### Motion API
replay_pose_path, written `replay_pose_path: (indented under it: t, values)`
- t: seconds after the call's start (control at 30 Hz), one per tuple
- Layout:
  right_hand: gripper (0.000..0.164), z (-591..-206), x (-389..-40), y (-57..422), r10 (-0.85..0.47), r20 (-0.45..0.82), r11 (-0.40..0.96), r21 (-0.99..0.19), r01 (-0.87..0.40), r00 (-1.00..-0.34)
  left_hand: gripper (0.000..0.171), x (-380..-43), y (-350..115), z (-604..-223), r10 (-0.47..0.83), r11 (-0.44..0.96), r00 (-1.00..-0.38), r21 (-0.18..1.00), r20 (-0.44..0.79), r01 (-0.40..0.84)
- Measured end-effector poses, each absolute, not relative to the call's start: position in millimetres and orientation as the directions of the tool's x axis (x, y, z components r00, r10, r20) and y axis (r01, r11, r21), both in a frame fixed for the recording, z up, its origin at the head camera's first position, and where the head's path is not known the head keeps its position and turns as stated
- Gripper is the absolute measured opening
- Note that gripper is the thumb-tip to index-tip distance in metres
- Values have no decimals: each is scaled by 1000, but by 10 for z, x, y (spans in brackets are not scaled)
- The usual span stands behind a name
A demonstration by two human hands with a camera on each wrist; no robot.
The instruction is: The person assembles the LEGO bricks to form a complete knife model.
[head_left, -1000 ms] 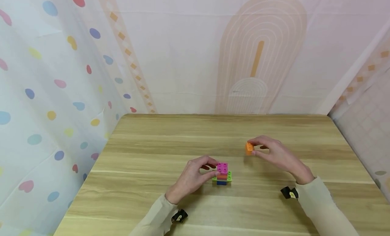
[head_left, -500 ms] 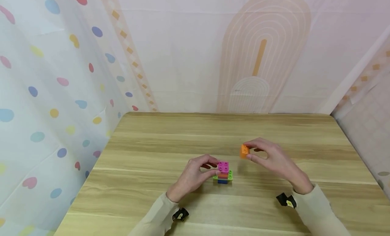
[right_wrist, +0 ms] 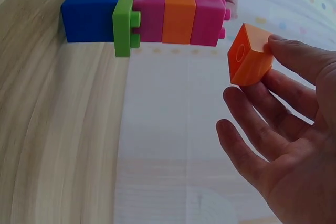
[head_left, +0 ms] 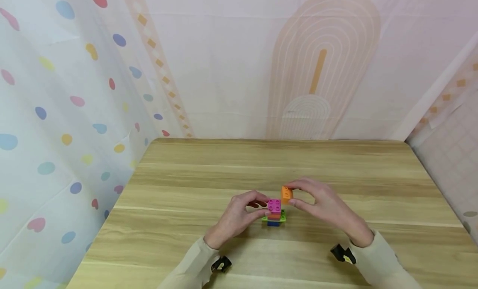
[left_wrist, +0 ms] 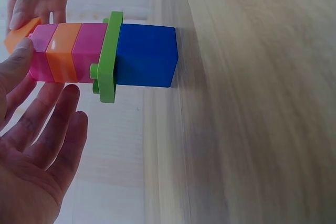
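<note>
A tower of toy building bricks stands upright on the table. From the bottom it has a blue brick (left_wrist: 147, 55), a thin green plate (left_wrist: 108, 56), a pink brick (right_wrist: 149, 14), an orange brick (right_wrist: 178, 15) and a pink top brick (head_left: 274, 206) with studs up. My left hand (head_left: 237, 218) pinches the top of the tower from the left, thumb in front. Between thumb and fingers my right hand (head_left: 328, 208) holds a loose orange brick (head_left: 286, 195), tilted, its hollow underside showing in the right wrist view. That brick is just right of the pink top and apart from it.
The wooden table (head_left: 179, 173) extends around both hands. A patterned curtain (head_left: 224, 73) hangs behind its far edge, and a dotted curtain (head_left: 74, 156) hangs along the left. Black wrist cameras sit at both sleeves.
My right hand has moved left and toward me with the loose orange brick, bringing it close to the tower's top. My left hand stays on the tower.
</note>
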State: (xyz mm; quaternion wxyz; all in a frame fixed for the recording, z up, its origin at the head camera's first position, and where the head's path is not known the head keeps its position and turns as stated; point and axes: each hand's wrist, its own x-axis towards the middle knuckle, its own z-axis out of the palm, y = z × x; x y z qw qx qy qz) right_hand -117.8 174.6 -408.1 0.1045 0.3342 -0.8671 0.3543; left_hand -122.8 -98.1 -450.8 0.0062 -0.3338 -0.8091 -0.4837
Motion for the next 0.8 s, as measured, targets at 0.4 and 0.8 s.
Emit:
replay_pose_path:
  t: [0.4,0.8]
  values:
    - [37,-4065,-1136,1605,-533,449,457,-560,-691,-717,23,-1237,-955,-4495,544,285,-764,779,348,558]
    - [40,-4150,-1171,1498,-570,539,354,-520,-777,-621,22,-1241,-972,-4512,525,290,-773,779,356,555]
